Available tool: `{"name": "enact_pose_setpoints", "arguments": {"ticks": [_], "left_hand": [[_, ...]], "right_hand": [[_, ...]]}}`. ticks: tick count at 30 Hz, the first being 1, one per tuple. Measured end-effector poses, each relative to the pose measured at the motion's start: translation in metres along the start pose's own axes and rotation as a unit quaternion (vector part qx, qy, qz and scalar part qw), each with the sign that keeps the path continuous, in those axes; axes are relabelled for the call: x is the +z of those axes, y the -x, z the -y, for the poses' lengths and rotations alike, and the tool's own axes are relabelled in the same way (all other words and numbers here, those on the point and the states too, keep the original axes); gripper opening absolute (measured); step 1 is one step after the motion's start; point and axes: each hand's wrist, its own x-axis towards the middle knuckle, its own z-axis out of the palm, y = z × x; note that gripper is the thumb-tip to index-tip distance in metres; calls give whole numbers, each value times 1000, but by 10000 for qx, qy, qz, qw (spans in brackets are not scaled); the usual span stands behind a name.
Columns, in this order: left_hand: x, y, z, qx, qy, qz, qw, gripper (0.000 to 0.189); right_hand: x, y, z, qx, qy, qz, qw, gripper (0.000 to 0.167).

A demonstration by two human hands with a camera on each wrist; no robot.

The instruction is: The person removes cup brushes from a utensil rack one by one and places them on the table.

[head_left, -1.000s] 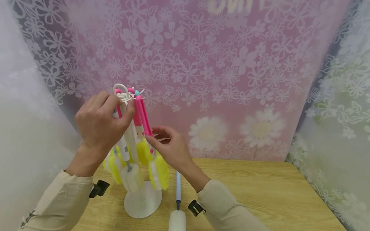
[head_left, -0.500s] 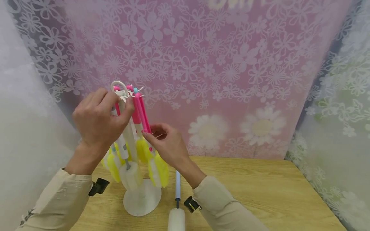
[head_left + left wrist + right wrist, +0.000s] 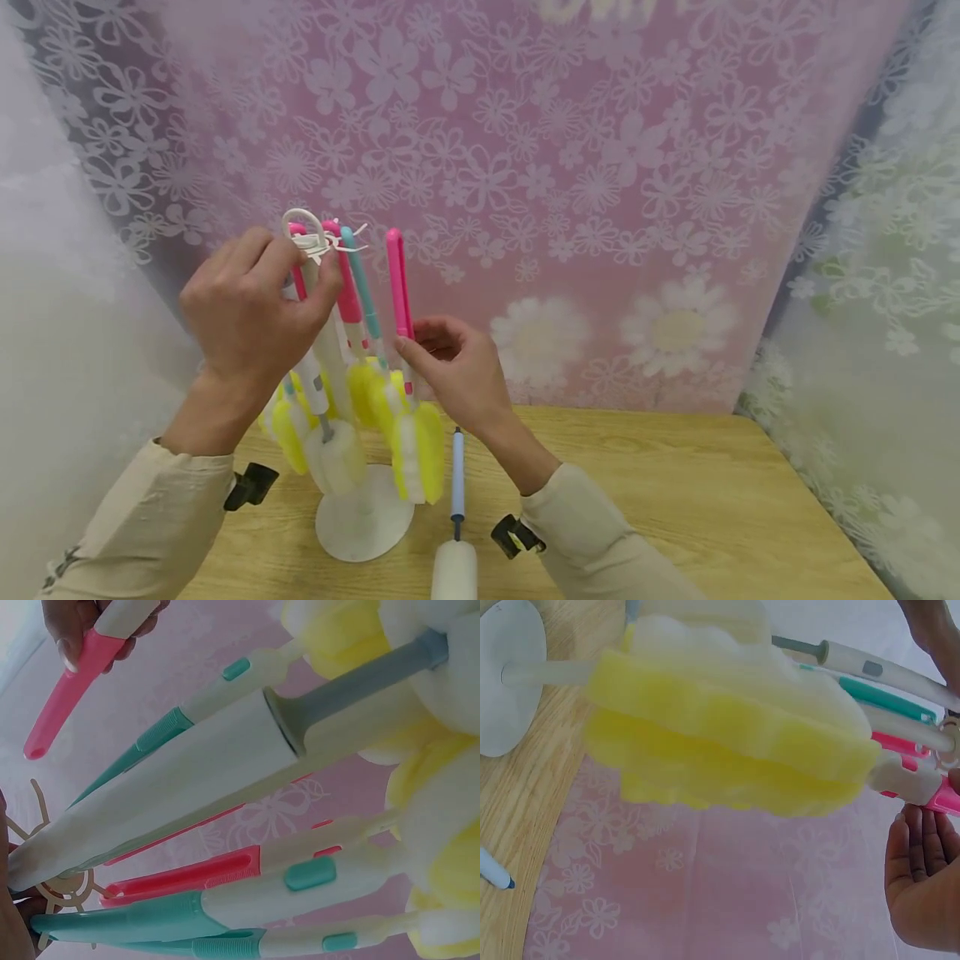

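Observation:
At the top of a white hanging stand (image 3: 341,533), my left hand (image 3: 251,304) grips beside the loop and the ring of hooks (image 3: 313,243). My right hand (image 3: 468,367) pinches a sponge bottle brush (image 3: 399,279) by its pink handle, thumb in front. That brush is upright and apart from the hooks, its yellow and white sponge (image 3: 727,742) pointing down. Several other brushes hang round the post, among them a teal-handled brush (image 3: 362,275) and a white-handled brush (image 3: 180,765). The left fingertips are partly hidden behind the hooks.
Right of the stand's round base, a blue-handled brush (image 3: 458,479) with a white sponge lies on the wooden table (image 3: 637,483). A pink flowered backdrop (image 3: 570,208) stands behind, with pale patterned panels at both sides.
My right hand has moved right with the pink-handled brush, drawing it off the ring of hooks. The teal-handled brush behind it now shows. My left hand stays at the stand's top.

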Motion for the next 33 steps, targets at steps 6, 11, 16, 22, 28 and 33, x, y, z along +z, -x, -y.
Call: {"name": "enact_pose_setpoints", "arguments": {"ticks": [6,11,16,22,28,33], "left_hand": [[2,0,-1,-111,87,-159,9998,38],[2,0,-1,-164,118,-225,9995,38],[2,1,-2,-192,112,-196,9996,38],[2,2,0,-209,109,-199,9995,39],[2,2,-1,-213,132,-178,9995,40],[3,2,-2,-235,172,-197,9994,40]], "right_hand": [[-24,5,-6,105,-50,-326,9994,19],[-46,12,-24,500,62,-599,9969,21],[-67,21,-47,1183,403,-798,9889,26],[-82,38,-78,2122,617,-703,9727,24],[-85,61,-118,2936,814,-475,9513,26],[-82,76,-143,3560,780,-346,9306,31]]}}
